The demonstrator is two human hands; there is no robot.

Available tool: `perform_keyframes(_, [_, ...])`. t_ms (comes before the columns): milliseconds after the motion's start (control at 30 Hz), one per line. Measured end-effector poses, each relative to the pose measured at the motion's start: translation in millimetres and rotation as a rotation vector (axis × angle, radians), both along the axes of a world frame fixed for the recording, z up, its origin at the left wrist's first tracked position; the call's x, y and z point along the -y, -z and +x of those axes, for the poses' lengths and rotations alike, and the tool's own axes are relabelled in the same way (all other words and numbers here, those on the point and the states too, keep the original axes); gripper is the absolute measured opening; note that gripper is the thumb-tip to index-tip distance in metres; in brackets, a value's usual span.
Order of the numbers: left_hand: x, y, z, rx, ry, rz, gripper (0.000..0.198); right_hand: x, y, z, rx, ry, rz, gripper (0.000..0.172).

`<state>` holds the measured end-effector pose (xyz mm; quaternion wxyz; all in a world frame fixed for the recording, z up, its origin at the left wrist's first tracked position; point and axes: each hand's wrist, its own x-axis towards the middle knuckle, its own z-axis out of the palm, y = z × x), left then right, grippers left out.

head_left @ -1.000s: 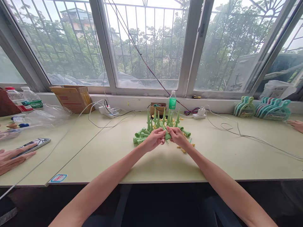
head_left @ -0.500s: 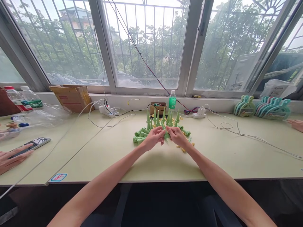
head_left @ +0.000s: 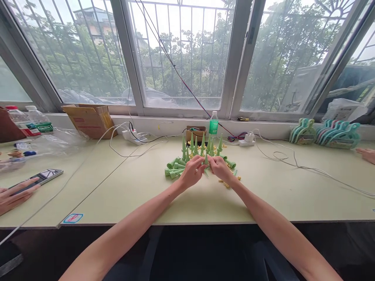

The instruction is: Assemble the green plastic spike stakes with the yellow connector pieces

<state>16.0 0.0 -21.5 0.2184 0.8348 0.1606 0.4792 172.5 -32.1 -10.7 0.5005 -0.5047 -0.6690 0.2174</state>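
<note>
Head camera: the left hand [head_left: 191, 171] and the right hand [head_left: 219, 168] meet over the middle of the pale green table [head_left: 140, 191]. Both are curled up tight. Their fingertips pinch one small green plastic cone [head_left: 206, 161], held between them just above the table. The fingers hide most of that cone, so only a bit of it shows.

A heap of green plastic cones [head_left: 174, 168] lies on its side, left of the hands. Behind the hands a row of upright green cones [head_left: 195, 146] stands point up. Little yellow plastic bits [head_left: 225, 182] lie by the right wrist, too small to make out.

At the far left, another person's hand [head_left: 13, 195] rests by a dark flat phone [head_left: 43, 176]; its arm is cut off. At the far right, only the fingers of someone else's hand [head_left: 366, 154] show.
</note>
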Motion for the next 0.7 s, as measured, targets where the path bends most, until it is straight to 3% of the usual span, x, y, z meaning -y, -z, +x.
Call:
perform_keyframes(233, [2.3, -0.1, 6.9, 0.065, 0.053, -0.344, 0.03, -0.3, -0.2, 2.6, 0.05, 0.022, 0.043, 0.051])
perform_keyframes(533, [3.8, -16.5, 1.0, 0.109, 0.322, -0.895, 0.043, 1.3, -0.3, 0.1, 0.141, 0.05, 0.135, 0.049])
perform_keyframes(700, [2.1, -17.0, 0.3, 0.138, 0.351, -1.007, 0.041, 2.9, -0.8, -1.4, 0.149, 0.02, 0.172, 0.049])
